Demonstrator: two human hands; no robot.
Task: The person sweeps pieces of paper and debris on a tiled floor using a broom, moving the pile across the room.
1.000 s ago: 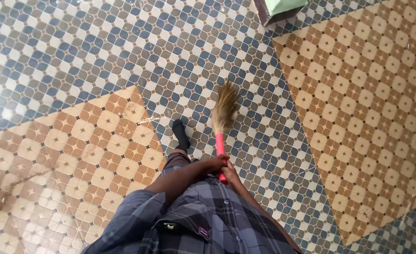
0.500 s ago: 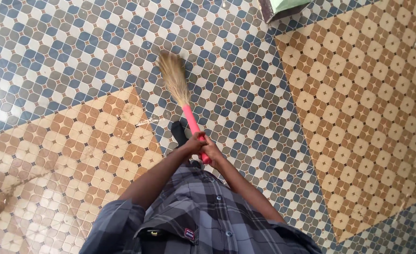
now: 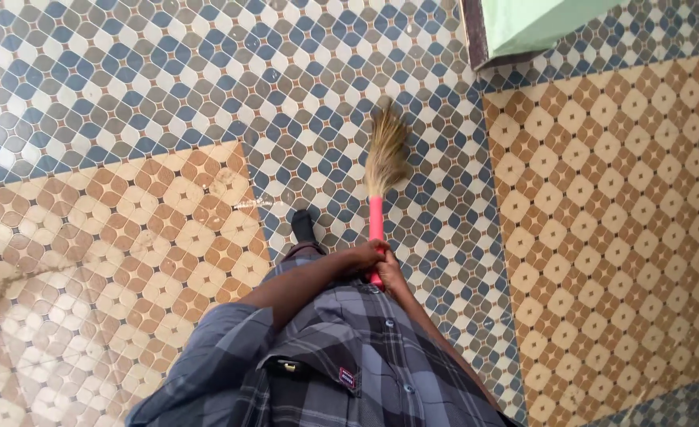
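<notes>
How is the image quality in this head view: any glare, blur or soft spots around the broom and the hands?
Head view: even daylight, mild sheen on the tiled floor at upper left. The broom bristles look slightly soft, the pink handle crisp. Left hand and right hand overlap, edges readable. The shirt is sharp. No hard shadows.

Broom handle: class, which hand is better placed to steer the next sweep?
Probably the left hand: it sits higher on the pink broom handle, nearer the bristles. The right hand wraps the handle's end beside it.
</notes>
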